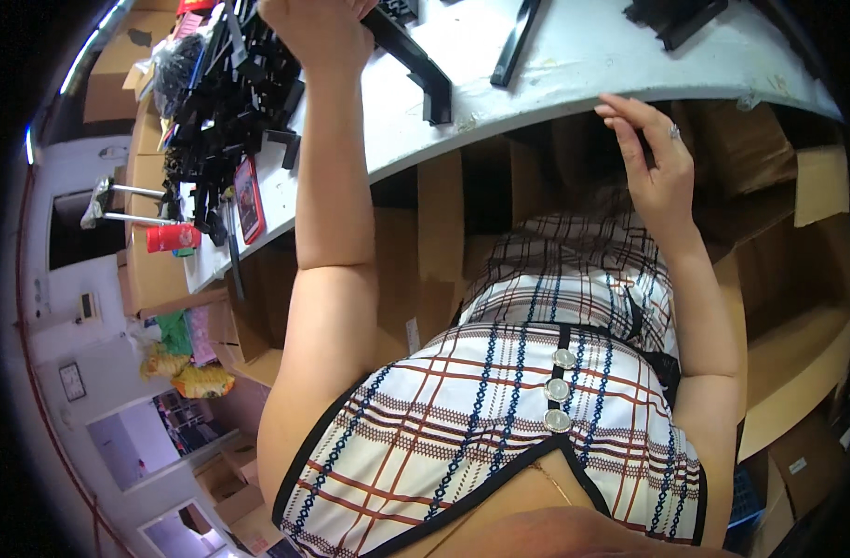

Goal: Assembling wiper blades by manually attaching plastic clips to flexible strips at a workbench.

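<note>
My left hand reaches over the white table at the upper edge of the view, and most of its fingers are cut off there. Right beside its visible fingers lies one end of a long black plastic bar with a bent, blocky near end. Whether the fingers grip that bar cannot be made out. Just off the table's front edge, my right hand hangs in the air, wearing a ring. Its fingers are apart and slightly bent, with nothing in them.
A heap of black plastic parts covers the left of the white table. Near it lie a red-edged phone and a red can. More black pieces rest farther right. Cardboard boxes stand below the table.
</note>
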Available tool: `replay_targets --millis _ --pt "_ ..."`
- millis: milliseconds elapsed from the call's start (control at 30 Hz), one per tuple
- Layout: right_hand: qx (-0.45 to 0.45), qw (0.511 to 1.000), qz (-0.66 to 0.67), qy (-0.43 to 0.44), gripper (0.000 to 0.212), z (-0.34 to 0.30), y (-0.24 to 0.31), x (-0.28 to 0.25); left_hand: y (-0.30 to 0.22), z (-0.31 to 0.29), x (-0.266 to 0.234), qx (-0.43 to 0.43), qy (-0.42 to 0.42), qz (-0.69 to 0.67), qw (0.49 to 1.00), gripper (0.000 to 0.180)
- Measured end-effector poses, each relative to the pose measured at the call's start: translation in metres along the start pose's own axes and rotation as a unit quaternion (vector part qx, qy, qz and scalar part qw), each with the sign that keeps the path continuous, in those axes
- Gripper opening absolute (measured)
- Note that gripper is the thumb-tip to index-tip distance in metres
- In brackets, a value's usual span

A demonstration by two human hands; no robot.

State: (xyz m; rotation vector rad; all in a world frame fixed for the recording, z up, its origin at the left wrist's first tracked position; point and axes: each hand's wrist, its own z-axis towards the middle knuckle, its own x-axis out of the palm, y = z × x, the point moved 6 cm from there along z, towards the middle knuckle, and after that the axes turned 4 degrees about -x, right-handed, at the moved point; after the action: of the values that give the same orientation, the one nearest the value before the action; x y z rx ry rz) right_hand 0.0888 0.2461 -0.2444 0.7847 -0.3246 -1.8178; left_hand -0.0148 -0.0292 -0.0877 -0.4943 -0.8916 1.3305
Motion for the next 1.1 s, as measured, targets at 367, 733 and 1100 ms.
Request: replay_targets --millis 367,733,1100 --pt "0.073 0.997 0.010 0.032 0.024 -0.019 -0.005 0.008 0.009 -0.010 0.003 0.077 0.053 0.115 0.989 0.044" --pt "-0.005 1.000 0.012 0.005 0.025 -0.011 0.014 0.009 0.003 -0.005 -0.012 0.056 0.151 0.062 0.985 0.044" --pt "0.023 0.999 -0.005 0.045 0.023 -0.029 -0.003 0.005 0.036 -0.029 -0.016 0.009 0.131 0.016 0.991 0.056"
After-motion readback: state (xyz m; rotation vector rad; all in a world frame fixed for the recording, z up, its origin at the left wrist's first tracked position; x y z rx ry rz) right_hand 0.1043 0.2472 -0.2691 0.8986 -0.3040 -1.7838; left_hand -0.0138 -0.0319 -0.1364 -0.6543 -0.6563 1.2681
